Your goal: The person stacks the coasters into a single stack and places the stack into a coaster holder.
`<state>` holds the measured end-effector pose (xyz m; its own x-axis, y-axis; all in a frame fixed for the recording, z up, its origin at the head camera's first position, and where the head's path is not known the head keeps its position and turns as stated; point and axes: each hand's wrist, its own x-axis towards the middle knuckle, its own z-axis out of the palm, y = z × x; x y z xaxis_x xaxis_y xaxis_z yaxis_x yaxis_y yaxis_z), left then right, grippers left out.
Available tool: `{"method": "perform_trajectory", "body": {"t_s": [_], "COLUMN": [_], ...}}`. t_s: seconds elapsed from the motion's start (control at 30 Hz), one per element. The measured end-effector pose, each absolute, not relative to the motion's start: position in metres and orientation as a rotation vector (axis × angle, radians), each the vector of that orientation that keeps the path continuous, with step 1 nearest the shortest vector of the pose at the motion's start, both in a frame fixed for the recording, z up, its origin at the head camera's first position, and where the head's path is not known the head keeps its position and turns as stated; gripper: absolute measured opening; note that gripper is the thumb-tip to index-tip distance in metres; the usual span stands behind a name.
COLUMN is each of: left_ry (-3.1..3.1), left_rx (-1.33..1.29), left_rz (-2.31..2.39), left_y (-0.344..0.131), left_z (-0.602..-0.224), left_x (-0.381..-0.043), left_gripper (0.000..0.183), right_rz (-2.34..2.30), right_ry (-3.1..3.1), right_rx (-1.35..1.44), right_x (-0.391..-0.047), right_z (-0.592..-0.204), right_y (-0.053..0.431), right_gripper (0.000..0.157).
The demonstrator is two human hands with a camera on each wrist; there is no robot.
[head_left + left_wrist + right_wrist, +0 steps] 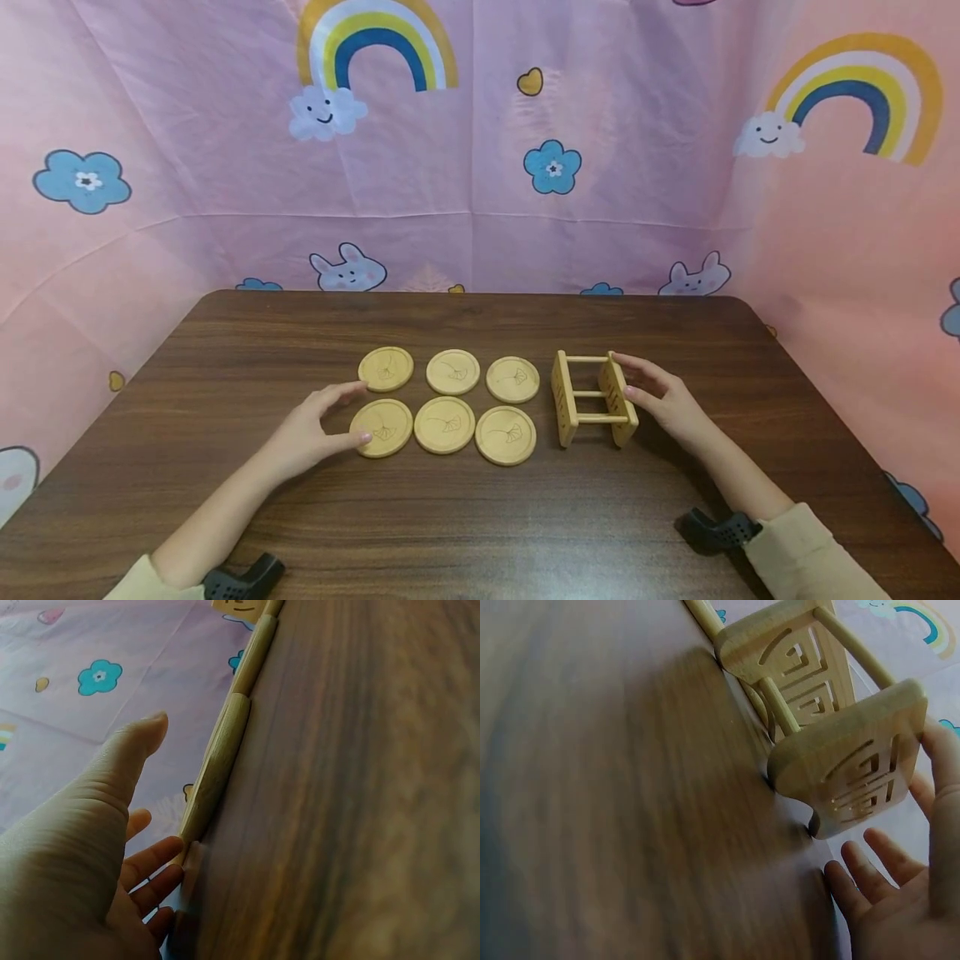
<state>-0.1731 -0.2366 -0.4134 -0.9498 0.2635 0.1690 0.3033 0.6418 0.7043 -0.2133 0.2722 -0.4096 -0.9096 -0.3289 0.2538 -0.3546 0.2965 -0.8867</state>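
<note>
Judging them light and stiff, I'd pinch the rims of six round pale-wood discs (pixel 444 425), left of a pale-wood slotted rack (pixel 847 731). The left hand (pixel 309 429) is relaxed at the discs, the right hand (pixel 673 406) likewise at the rack.

The rack (pixel 564 400) is pale honey-yellow, its side panels (pixel 855 776) cut with a geometric slot pattern. Left of the rack, six coasters (pixel 444 425) share that yellow, each marked with a thin dark fan-shaped leaf (pixel 513 433). Under the rack, the table (pixel 480 517) is dark brown with streaked grain. Beyond the rack, the lilac cloth (pixel 637 183) turns pink at both sides, printed with orange, white, yellow and blue rainbows (pixel 378 18) and blue flowers (pixel 552 167). Nearer than the rack, the sleeves (pixel 810 550) are beige, the wrist devices (pixel 716 531) black.
</note>
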Motion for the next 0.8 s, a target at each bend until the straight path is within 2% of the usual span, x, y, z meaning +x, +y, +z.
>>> {"method": "perform_trajectory", "body": {"t_s": [0.8], "left_ry": [-2.84], "left_rx": [-0.709], "left_rz": [-1.04], "left_y": [-0.2355], "left_z": [-0.42], "left_x": [-0.178], "left_gripper": [0.08], "right_rz": [1.808], "right_ry": [-2.512], "right_rx": [0.562], "right_x": [-0.2099], "right_z": [-0.4115], "right_y": [0.2668], "right_gripper": [0.047]}}
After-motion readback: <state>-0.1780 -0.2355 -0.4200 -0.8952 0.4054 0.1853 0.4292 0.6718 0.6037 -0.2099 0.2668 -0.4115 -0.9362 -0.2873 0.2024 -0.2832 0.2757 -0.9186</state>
